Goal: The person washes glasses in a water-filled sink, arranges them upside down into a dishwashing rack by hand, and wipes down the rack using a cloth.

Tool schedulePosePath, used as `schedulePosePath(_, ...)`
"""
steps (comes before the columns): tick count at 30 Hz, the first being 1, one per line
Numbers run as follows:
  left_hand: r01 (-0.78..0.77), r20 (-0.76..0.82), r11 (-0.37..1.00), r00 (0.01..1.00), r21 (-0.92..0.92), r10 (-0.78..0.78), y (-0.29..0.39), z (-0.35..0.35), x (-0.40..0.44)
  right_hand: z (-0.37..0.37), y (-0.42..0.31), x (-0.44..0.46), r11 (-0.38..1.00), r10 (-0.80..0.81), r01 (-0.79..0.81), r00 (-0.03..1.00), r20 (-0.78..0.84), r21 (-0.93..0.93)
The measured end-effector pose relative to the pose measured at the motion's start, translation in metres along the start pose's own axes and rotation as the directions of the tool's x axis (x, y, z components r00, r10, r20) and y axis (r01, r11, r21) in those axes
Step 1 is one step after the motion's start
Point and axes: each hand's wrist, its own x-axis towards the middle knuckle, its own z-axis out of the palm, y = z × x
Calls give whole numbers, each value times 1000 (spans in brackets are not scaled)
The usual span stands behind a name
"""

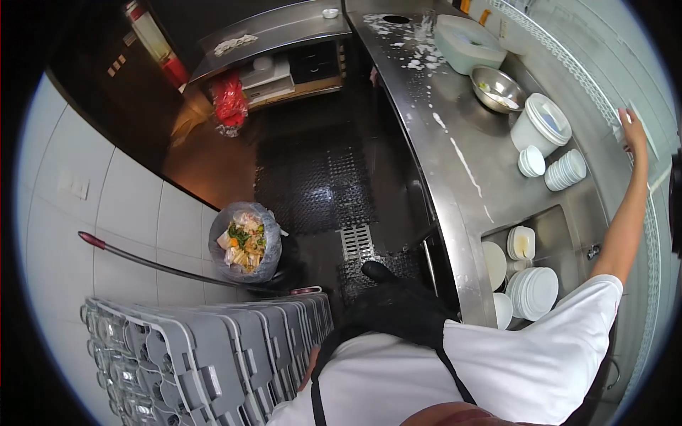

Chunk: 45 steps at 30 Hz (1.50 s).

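My right hand [631, 130] is stretched far out to the right, up at a white wire rack [568, 46] above the counter. Its fingers are closed at the edge of a pale flat plate-like thing [645, 131], which is hard to make out against the rack. Below that arm, stacked white plates [534, 292] and a small square dish [521, 243] with yellowish residue sit in the sink [550, 220]. My left hand is out of sight; only a sliver of the arm shows beside my apron [387, 309].
Stacked cups [566, 170], a white bucket [541, 126], a steel bowl [498, 89] and a pale green tub [469, 44] stand along the foamy steel counter [455, 177]. Behind me on the left are grey glass racks [213, 348] and a lined bin [245, 245] of food scraps.
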Motion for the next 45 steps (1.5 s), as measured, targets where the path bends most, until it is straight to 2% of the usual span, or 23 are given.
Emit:
schedulePosePath(4, -10, -2, 999, 1000, -39, 10, -2, 1, 1, 45, 51, 89, 922, -383, 357, 892, -241, -148)
schedulePosePath(7, -261, 43, 964, 965, 47, 259, 4, 3, 23, 29, -38, 7, 828, -436, 37, 672, -599, -560)
schedulePosePath(9, -856, 462, 208, 442, 473, 769, 40, -16, 40, 45, -123, -69, 878, -431, 472, 703, -566, -81)
schedulePosePath(10, -648, 284, 752, 749, 123, 598, 76, -15, 17, 57, -161, -110, 767, -439, 610, 724, -532, 199)
schedulePosePath(11, -277, 63, 857, 940, -436, 335, 126, -21, -19, 82, -199, -160, 604, -528, 701, 709, -467, 380)
schedulePosePath(13, -261, 16, 586, 905, -767, 425, 189, -33, -35, 128, -284, -291, 249, -753, 728, 560, -344, 639)
schedulePosePath(16, -74, 79, 272, 855, -960, 512, 276, -68, -80, 186, -352, -448, 135, -991, 311, 54, 124, 941)
schedulePosePath(17, -8, 116, 204, 800, -979, 589, 300, -85, -107, 205, -365, -493, 46, -996, 245, -57, 62, 968)
schedulePosePath(18, 55, 134, 138, 728, -989, 672, 316, -102, -127, 220, -375, -534, -37, -987, 172, -161, -9, 984)
schedulePosePath(20, 75, 126, 101, 569, -992, 812, 327, -128, -159, 245, -384, -605, 132, -979, -197, -182, 96, 972)
schedulePosePath(21, -230, -56, 120, 636, -966, 769, 317, -149, -188, 242, -414, -630, 203, -966, -225, -204, 158, 953)
schedulePosePath(25, -617, -338, 246, 672, -747, 659, 279, -206, -280, 245, -457, -666, 546, -830, -777, -453, 324, 314)
schedulePosePath(27, -736, -559, 267, 657, -622, 506, 273, -226, -345, 223, -486, -676, 516, -847, -839, -471, 246, 171)
schedulePosePath(29, -957, -901, 228, 252, -178, 354, 255, -241, -388, 194, -517, -686, 456, -884, -888, -442, 153, 66)
schedulePosePath(30, -930, -840, 251, -98, 268, 534, 244, -263, -402, 175, -532, -689, 423, -901, -905, -417, 121, 34)
schedulePosePath(32, -544, -739, 501, -480, 673, 472, 216, -299, -428, 142, -550, -705, 325, -944, -945, -326, -58, 18)
schedulePosePath(34, -62, -710, 806, -516, 589, 479, 189, -325, -445, 121, -544, -739, 42, -892, -937, -192, -409, 348)
schedulePosePath(36, -26, -846, 920, -404, 390, 347, 187, -339, -446, 114, -513, -743, -312, -904, -737, 37, -425, 600)
schedulePosePath(38, -76, -913, 948, -303, 309, 274, 156, -350, -434, 145, -503, -756, -298, -911, -732, 25, -413, 612)
schedulePosePath(40, 263, -838, 873, -269, 410, 475, 145, -347, -400, 174, -490, -769, -279, -921, -702, 2, -390, 655)
schedulePosePath(42, 148, -850, 958, -442, 247, 287, 169, -342, -388, 186, -509, -777, -198, -916, -736, -95, -389, 647)
schedulePosePath(44, 130, -837, 954, -458, 269, 298, 162, -341, -388, 174, -527, -769, 264, -925, -821, -365, -111, 506)
schedulePosePath(45, 114, -829, 954, -472, 279, 299, 159, -345, -385, 162, -534, -757, 134, -961, -875, -230, -156, 466)
